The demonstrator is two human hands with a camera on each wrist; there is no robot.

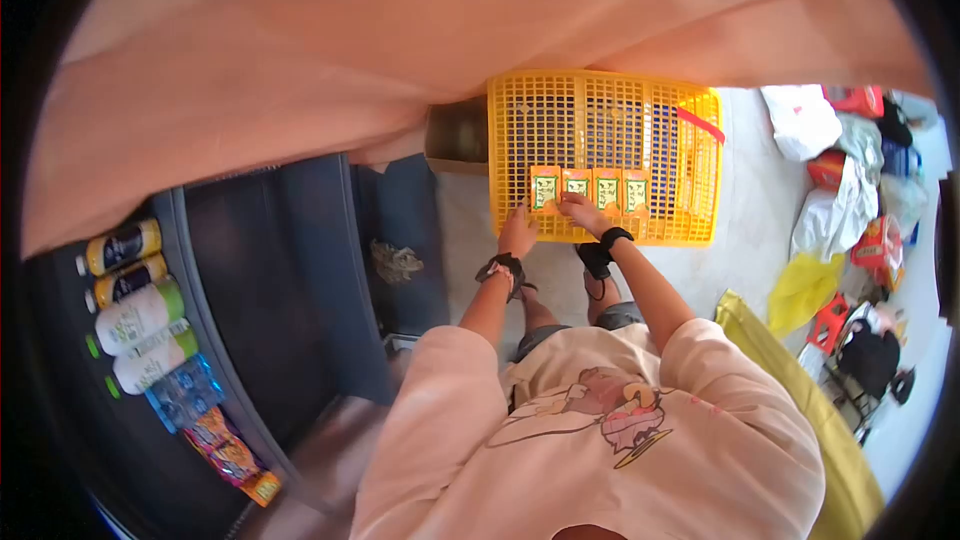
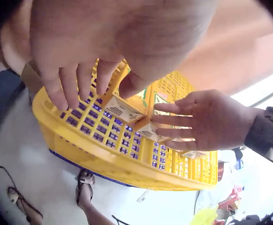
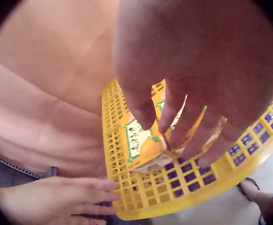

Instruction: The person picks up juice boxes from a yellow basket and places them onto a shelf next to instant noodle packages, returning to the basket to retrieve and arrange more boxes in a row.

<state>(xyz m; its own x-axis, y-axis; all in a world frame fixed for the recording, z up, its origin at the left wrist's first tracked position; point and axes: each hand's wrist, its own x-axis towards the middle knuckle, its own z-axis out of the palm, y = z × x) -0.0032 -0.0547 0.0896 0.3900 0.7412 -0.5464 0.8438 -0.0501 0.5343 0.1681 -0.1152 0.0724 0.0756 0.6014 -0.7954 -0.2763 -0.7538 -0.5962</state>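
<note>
Several small orange-yellow drink cartons (image 1: pixel 545 190) with green-framed labels and a fruit picture lie flat in a row on a yellow plastic basket (image 1: pixel 510 120). My left hand (image 1: pixel 517 232) is at the left end of the row, its fingers loosely extended over the grid and its thumb close to the end carton (image 2: pixel 124 109). Over the row, my right hand (image 1: pixel 585 212) reaches to the second carton from the left. Its straight fingers rest along the cartons' near ends, as the left wrist view shows. In the right wrist view that hand hides part of the row.
A cardboard box (image 1: pixel 455 140) stands left of the basket. Farther left, a dark shelf (image 1: pixel 290 310) holds bottles (image 1: pixel 140 318) and snack packs (image 1: pixel 228 448). Plastic bags (image 1: pixel 838 215) and other goods lie along the right. Pink cloth (image 1: pixel 300 70) hangs across the top.
</note>
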